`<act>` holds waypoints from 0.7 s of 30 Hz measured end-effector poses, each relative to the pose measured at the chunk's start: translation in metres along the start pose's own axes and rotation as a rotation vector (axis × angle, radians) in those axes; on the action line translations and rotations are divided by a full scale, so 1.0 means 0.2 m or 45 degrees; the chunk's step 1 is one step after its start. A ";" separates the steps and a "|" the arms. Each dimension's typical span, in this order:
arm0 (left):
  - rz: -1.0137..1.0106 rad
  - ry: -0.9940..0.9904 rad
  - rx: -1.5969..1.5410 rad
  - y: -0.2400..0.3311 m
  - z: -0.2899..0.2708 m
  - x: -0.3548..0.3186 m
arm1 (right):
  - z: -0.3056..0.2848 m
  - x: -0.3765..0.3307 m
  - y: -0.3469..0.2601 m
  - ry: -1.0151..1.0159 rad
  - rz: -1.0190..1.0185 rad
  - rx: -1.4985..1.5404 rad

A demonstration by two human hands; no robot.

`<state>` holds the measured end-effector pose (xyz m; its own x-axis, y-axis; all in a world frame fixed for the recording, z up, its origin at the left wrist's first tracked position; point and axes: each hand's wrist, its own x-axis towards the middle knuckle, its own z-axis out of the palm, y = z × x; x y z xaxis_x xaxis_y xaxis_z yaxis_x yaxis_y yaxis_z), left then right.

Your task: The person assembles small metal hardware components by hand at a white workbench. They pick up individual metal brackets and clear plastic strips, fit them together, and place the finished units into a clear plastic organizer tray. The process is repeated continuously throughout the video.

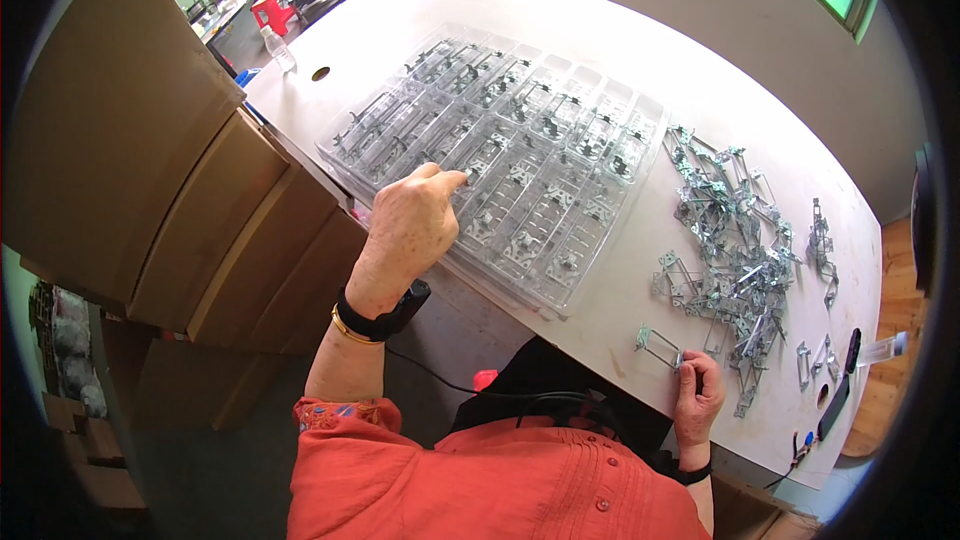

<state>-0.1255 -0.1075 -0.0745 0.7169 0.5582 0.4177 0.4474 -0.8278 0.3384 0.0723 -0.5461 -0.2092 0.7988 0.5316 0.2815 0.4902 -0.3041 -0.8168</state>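
My left hand (415, 215) is over the near left part of a clear plastic tray (575, 302). Its fingers are curled together in a pinch above a compartment; what they hold, if anything, is hidden beneath them. Slim metal bracket frames with dark ends lie in the tray's long compartments. At the table's near edge, my right hand (700, 390) grips one end of a small metal bracket frame (658, 346) between thumb and fingers. The frame's two thin rods point up and left. Just beyond that hand lies a tangled pile of similar metal brackets (740, 260).
The white table (620, 335) has a cable hole near each end. Several brackets (820, 250) lie apart at the right, near a clear bottle (882, 349). Another bottle (277, 48) stands at the far left corner. Large cardboard boxes (200, 230) rise along the table's left side.
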 end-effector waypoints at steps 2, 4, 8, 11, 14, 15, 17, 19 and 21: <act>-0.008 -0.009 0.010 0.01 0.00 0.00 | 0.00 0.00 0.00 0.000 -0.004 -0.007; -0.011 -0.008 0.019 0.01 0.00 0.00 | 0.00 0.00 0.00 0.001 -0.013 -0.021; 0.015 0.012 0.020 -0.01 0.01 -0.01 | 0.00 0.00 -0.02 -0.001 0.004 -0.019; 0.017 0.021 0.010 -0.01 0.00 -0.01 | 0.00 0.01 -0.03 -0.006 0.011 -0.023; 0.007 0.030 -0.012 0.00 0.00 -0.01 | 0.00 0.01 -0.02 -0.008 0.005 -0.024; 0.004 0.033 -0.021 0.00 0.00 -0.01 | 0.00 0.01 -0.01 -0.009 0.000 -0.024; -0.003 0.017 -0.004 0.01 -0.01 -0.01 | -0.01 0.00 -0.01 -0.018 0.018 -0.018; 0.015 0.075 -0.011 0.02 -0.01 -0.01 | -0.01 0.00 -0.02 -0.041 0.063 0.000; 0.060 0.206 -0.042 0.04 -0.02 -0.02 | -0.01 0.00 -0.02 -0.039 0.054 0.001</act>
<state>-0.1270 -0.1160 -0.0701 0.6397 0.5229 0.5633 0.3958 -0.8524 0.3418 0.0714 -0.5464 -0.2040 0.8079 0.5420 0.2313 0.4559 -0.3260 -0.8282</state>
